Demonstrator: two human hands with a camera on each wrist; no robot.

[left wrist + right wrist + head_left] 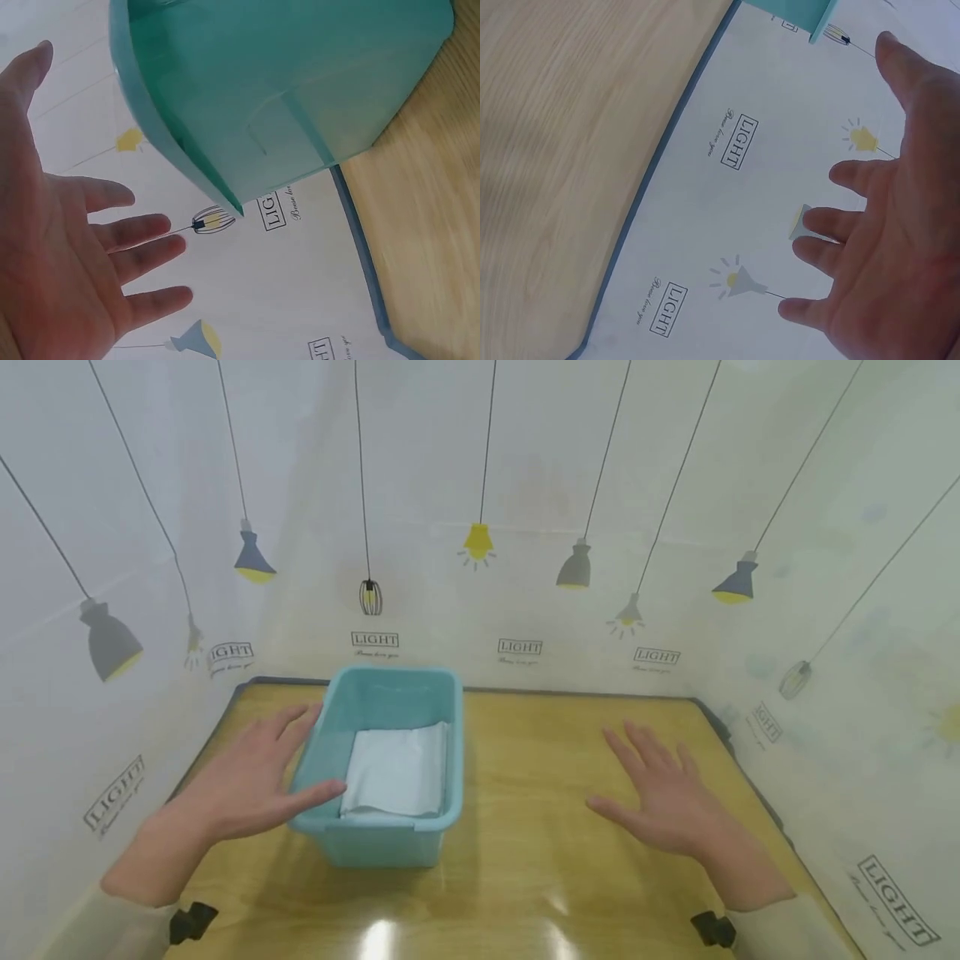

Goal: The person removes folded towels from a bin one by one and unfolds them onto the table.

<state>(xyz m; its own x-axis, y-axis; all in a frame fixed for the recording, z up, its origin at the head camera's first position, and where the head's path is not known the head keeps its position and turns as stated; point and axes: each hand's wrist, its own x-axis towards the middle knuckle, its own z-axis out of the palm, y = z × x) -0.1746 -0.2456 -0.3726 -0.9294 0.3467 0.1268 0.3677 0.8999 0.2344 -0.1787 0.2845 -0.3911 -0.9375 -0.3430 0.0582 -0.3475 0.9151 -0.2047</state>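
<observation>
A light blue plastic bin (384,847) stands on the wooden table, left of the middle. Inside it lies a folded white cloth (395,770), flat against the bottom. My left hand (251,777) hovers by the bin's left side, fingers spread and thumb stretched toward the near rim. In the left wrist view that palm (60,262) holds nothing, and a gap shows between the fingertips and the bin (300,97). My right hand (667,797) is over the table to the right of the bin, fingers loosely spread. Its palm (900,262) is bare in the right wrist view.
The wooden table (540,777) has a dark blue edge strip along its back and sides. White sheeting (435,460) printed with hanging lamps and LIGHT labels walls in the back and both sides. A small black clip-like piece (193,922) sits at the left cuff, another (712,929) at the right.
</observation>
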